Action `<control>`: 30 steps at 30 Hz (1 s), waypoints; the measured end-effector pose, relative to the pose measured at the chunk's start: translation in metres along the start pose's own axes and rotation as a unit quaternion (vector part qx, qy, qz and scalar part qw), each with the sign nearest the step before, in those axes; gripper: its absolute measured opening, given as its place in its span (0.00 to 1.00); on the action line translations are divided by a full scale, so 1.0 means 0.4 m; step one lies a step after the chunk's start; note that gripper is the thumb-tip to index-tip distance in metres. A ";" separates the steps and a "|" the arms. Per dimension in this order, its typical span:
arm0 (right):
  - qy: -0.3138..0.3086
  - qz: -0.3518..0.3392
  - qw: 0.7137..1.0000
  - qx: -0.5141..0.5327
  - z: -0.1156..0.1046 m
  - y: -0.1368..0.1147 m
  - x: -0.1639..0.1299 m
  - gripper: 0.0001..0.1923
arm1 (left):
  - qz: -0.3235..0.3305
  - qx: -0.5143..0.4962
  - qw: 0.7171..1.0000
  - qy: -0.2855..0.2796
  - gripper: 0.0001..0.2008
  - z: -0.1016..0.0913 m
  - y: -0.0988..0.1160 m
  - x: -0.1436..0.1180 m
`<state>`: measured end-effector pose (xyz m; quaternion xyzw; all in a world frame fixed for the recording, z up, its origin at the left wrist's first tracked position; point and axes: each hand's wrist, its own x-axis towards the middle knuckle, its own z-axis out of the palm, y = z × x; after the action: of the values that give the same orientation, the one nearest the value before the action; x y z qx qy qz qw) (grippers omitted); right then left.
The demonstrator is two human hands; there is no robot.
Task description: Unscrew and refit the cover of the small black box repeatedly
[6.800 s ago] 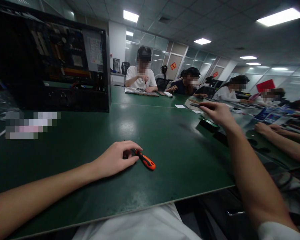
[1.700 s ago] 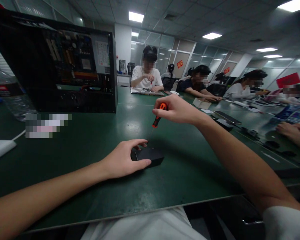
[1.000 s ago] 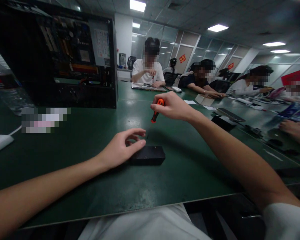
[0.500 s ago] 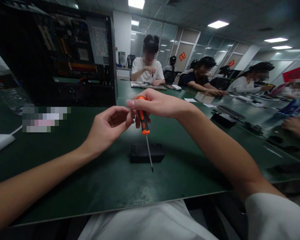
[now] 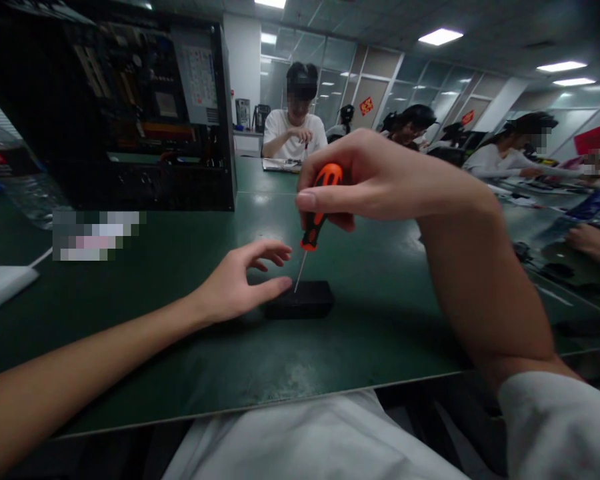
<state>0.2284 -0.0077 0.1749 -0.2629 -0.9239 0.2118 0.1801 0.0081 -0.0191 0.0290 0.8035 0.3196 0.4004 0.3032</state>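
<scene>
Gripped by its orange and black handle, a screwdriver [image 5: 310,237] points downward in my right hand [image 5: 365,183]. Its thin shaft slants down to the left, and the tip meets or hovers just over the top of a small black box [image 5: 305,300]; I cannot tell which. The box lies on the green table [image 5: 200,373] in front of me. My left hand [image 5: 243,277] is beside the box's left end, thumb and fingers apart, with nothing in it. Part of the box's left side is hidden behind that hand.
An open computer case [image 5: 195,180] with exposed boards stands at the back left. Left of it are a plastic bottle [image 5: 25,180] and a white object [image 5: 3,287] with a cable. Across the table a person [image 5: 295,127] in white works; several others sit at the right.
My hands have moved apart. The right has risen rightward, swinging the screwdriver's tip from in front of the box onto or over its top. My left hand has lowered toward the box and opened.
</scene>
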 end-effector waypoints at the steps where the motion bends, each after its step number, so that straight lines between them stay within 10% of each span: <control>1: -0.001 0.004 1.000 -0.016 -0.009 -0.013 -0.012 0.13 | -0.003 0.024 0.999 -0.042 0.23 0.004 -0.003 -0.003; 9: -0.094 -0.041 0.991 -0.085 -0.022 -0.036 -0.036 0.11 | -0.018 0.129 0.983 -0.128 0.27 0.031 -0.009 -0.024; 30: -0.135 -0.093 0.980 -0.109 -0.022 -0.019 -0.036 0.10 | -0.054 0.100 0.985 -0.128 0.26 0.025 -0.013 -0.017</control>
<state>0.2408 -0.0191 0.1827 -0.1629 -0.9776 0.1259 0.0431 0.0119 -0.0235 0.0171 0.8556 0.3600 0.2437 0.2810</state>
